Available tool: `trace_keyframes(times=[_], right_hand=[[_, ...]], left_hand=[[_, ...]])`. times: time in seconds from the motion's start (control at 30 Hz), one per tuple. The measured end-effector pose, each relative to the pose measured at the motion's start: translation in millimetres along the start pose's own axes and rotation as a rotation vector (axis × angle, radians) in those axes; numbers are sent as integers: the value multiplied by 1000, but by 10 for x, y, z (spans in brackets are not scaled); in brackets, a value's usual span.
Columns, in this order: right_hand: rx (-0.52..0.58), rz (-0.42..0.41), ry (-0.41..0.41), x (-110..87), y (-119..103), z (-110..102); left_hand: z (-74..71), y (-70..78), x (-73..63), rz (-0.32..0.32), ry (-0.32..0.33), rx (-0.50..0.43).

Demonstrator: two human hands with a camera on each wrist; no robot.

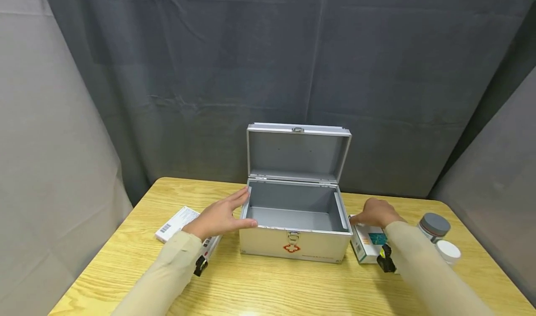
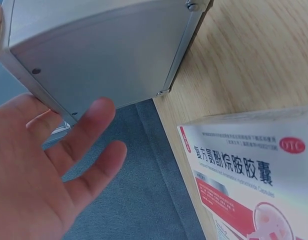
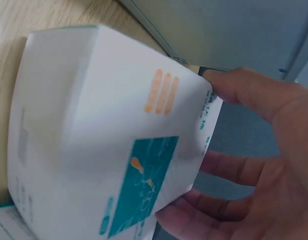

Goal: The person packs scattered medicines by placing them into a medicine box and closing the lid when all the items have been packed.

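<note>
A metal first-aid case [image 1: 268, 242] with a red cross emblem stands on the table, its lid [image 1: 298, 155] raised and its inside bare. My left hand [image 1: 222, 216] is at the case's left rim, thumb stretched over the front edge and fingers extended. In the left wrist view those fingers [image 2: 89, 130] spread beside the case's side wall. To the right of the case, my right hand [image 1: 377, 212] grips a white medicine box [image 3: 119, 100] with orange bars and a teal panel, thumb on one edge and fingers behind the far end.
Left of the case lie white medicine boxes [image 1: 177, 223], one with red markings [image 2: 234, 160] and partly behind my left forearm. At the right stand a grey-lidded jar [image 1: 435, 225] and a white-capped bottle [image 1: 448, 250]. Another teal-edged box [image 3: 11, 225] lies beside the gripped one.
</note>
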State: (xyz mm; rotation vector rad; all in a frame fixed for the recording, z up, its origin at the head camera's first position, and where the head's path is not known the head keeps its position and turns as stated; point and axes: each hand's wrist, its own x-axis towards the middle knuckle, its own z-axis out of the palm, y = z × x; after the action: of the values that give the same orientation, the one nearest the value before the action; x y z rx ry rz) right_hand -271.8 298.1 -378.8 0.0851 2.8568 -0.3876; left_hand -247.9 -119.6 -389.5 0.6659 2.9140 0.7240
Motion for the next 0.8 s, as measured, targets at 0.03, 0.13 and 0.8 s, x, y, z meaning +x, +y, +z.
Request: trace_keyframes(times=[0.03,0.13,0.8], right_hand=[[-2,-3,2,-16,7,-11],[-3,-15,10,-69,24,-49],[-7,-132,176,-418,44,-22]], left_hand=[[3,-3,3,1,2,0],[7,-5,3,1,3,-5],[6,3,-7,-10,-9,-40]])
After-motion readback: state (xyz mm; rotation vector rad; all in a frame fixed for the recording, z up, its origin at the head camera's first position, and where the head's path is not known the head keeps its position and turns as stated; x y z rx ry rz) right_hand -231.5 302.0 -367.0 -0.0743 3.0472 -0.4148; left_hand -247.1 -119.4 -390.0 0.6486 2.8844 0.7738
